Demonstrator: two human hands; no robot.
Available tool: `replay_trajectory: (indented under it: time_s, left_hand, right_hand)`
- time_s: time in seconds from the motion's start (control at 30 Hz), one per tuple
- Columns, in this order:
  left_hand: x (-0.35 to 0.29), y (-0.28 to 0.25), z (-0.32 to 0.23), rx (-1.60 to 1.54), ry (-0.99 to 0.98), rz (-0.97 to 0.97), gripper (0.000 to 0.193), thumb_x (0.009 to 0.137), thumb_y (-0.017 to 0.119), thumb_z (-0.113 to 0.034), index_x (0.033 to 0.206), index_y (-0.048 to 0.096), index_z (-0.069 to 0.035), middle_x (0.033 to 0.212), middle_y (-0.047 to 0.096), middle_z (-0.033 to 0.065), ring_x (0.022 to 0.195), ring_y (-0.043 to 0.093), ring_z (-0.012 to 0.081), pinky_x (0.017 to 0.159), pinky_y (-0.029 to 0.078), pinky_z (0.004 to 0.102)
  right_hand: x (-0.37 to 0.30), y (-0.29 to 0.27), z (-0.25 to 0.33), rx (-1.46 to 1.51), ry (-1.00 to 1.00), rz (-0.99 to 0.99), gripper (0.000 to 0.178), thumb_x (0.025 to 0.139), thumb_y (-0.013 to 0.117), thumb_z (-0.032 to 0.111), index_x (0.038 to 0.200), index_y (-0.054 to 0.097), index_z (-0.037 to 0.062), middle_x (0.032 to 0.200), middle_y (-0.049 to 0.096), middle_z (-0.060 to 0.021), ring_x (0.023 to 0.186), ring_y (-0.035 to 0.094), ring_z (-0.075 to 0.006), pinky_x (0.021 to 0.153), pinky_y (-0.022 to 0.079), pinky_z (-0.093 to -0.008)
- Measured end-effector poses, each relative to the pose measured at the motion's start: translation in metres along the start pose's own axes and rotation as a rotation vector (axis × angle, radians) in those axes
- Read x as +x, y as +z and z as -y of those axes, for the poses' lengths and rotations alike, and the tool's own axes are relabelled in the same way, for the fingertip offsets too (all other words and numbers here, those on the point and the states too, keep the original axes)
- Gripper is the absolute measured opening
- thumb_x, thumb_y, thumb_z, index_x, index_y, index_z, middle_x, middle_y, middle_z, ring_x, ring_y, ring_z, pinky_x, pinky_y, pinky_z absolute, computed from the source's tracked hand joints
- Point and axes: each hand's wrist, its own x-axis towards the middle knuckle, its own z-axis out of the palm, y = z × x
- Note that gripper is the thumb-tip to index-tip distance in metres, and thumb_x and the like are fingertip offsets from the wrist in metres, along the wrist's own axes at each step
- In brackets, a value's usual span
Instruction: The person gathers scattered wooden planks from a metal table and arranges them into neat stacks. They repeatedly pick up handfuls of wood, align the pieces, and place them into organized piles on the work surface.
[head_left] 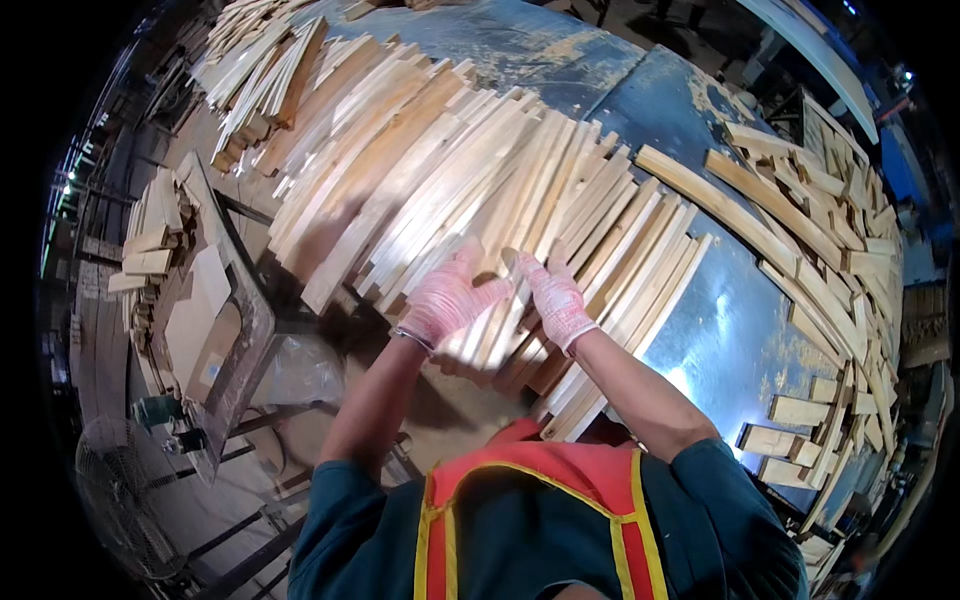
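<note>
1. Wood strips (545,205): directly under & just ahead of both hands, in a long side-by-side row on the blue surface (700,310). Row runs from upper L of view to lower R.
2. Long axis: ea. strip slants, near end low & L toward the torso, far end up & R, away from the person. So strips run roughly fwd from the hands, not crosswise.
3. Nearer hand: L hand (452,300) & R hand (555,297) abt equally close; both on/over the same part of the row, L hand on its L side, R hand on its R side, a few strips showing btwn.
4. Hands' state: near ea. other, w/ a narrow gap. L hand has thumb spread off the fingers, pointing R. R hand's fingers reach fwd, thumb side toward L hand. Can't tell if R hand grips a strip or only rests on it.
5. Strips' look: straight, narrow, pale cream to tan, some w/ darker grain; ends uneven, lengths vary. Bright light patch by L hand washes out detail.
6. Off to R, well apart from hands: curved wood pcs (720,212) & short blocks (800,411).
</note>
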Motion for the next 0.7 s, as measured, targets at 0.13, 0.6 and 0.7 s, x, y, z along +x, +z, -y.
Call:
replay_trajectory:
  time_s: [0.13, 0.6, 0.7]
  left_hand:
    - [-0.008, 0.007, -0.063, 0.477, -0.112, -0.121, 0.102, 0.082, 0.084, -0.040, 0.163, 0.030, -0.007, 0.152, 0.051, 0.0227, 0.135, 0.056, 0.0370, 0.111, 0.049, 0.0416]
    - [0.021, -0.002, 0.023, 0.842, -0.138, -0.659, 0.097, 0.074, 0.085, -0.021, 0.158, 0.038, -0.006, 0.134, 0.059, 0.0221, 0.109, 0.061, 0.0362, 0.100, 0.050, 0.0436]
    - [0.029, 0.040, -0.071, 0.738, 0.008, -0.601, 0.087, 0.079, 0.084, -0.035, 0.152, 0.047, -0.005, 0.143, 0.056, 0.0218, 0.124, 0.057, 0.0390, 0.110, 0.044, 0.0459]
  right_hand:
    - [0.019, -0.036, -0.005, 0.359, 0.083, 0.300, 0.037, 0.099, 0.073, 0.034, 0.127, 0.066, 0.0102, 0.094, 0.064, -0.0021, 0.072, 0.056, -0.0133, 0.066, 0.054, -0.0285]
    - [0.073, -0.495, 0.161, -1.828, -0.162, -0.394, 0.097, 0.086, 0.075, 0.057, 0.164, 0.031, 0.0179, 0.154, 0.052, -0.0169, 0.141, 0.050, -0.0354, 0.120, 0.036, -0.0474]
    - [0.068, -0.467, 0.154, -1.796, -0.148, -0.356, 0.096, 0.087, 0.070, 0.063, 0.164, 0.032, 0.0200, 0.153, 0.053, -0.0174, 0.140, 0.051, -0.0355, 0.118, 0.038, -0.0460]
